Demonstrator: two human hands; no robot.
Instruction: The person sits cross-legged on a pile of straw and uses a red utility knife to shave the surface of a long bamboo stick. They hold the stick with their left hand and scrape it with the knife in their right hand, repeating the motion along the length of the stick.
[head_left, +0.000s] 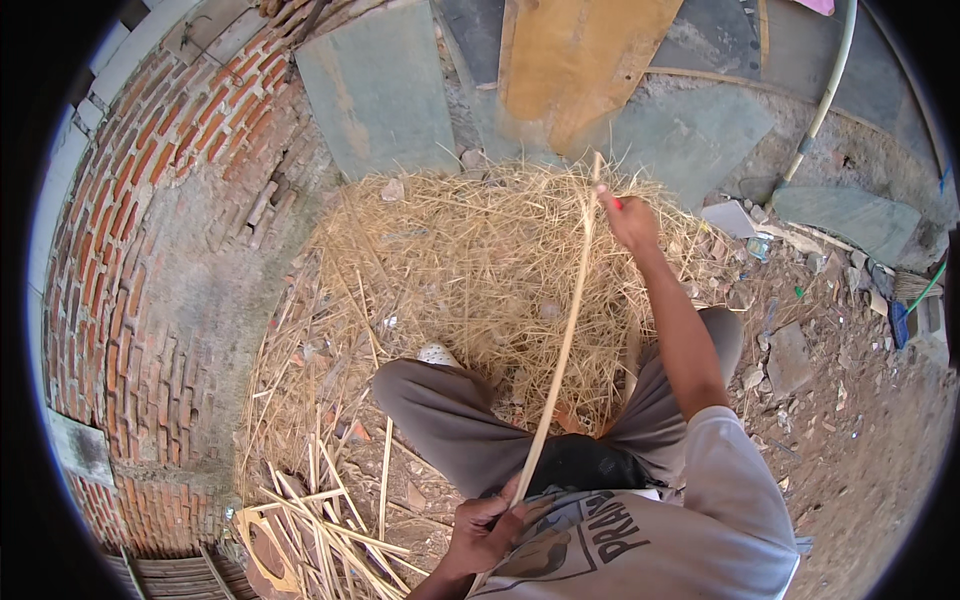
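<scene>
Long pale strip (567,370): one length, slightly bowed; near end by the seated person's shirt (700,540), on the near side of the shavings heap (470,270), far end over the heap's far edge.
Strip handling: in my judgement, best kept straight and lightly stretched between the two hands, with even pressure along it and the fingertips clear of any edge that may be there.
Left hand (485,530): near side of the heap, low against the shirt; thumb and fingers closed, pinching the strip near its lower end.
Loose strips (345,530): a crossed bundle, near side of the heap and to its left; pale, cut to long lengths, untouched.
Dark cloth (580,462): over the lap, near side of the heap, under the strip.
Right hand (632,225): above the far part of the heap, arm stretched out; fingers closed about the strip just short of its upper tip.
Red piece (617,204): small, at the right hand; kind and edge cannot be told from here.
Brick wall (150,300): left of the heap, mortar worn.
Grey-green slab (375,85): beyond the heap, leaning.
Orange-brown board (570,70): beyond the heap, right of the slab.
</scene>
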